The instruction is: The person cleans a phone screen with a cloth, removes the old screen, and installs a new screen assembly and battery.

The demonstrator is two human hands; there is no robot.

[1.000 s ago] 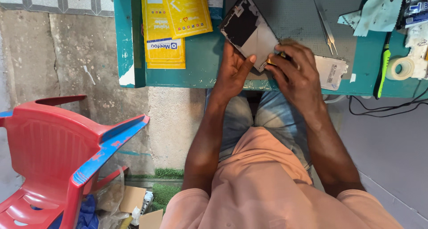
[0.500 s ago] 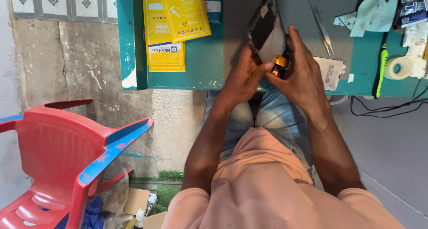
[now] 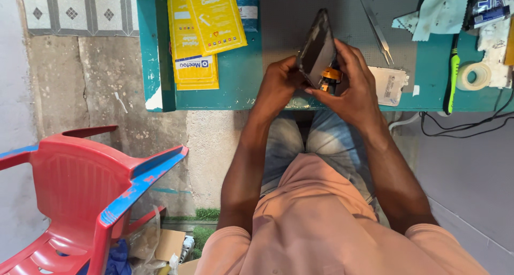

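Both hands work at the near edge of the teal bench. The left hand and right hand have fingers closed on a dark phone, held on edge and tilted toward twelve o'clock. An orange part shows at its lower end. Judged: opening is under way, not complete. Tweezers lie at one o'clock, untouched; a pale panel lies at three.

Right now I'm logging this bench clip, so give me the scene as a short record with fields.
left hand: grips the phone, held on edge
right hand: on the phone's other side, by an orange part
bench: teal
on bench: tweezers, yellow packets, tape roll, pale phone cover
beside person: red chair
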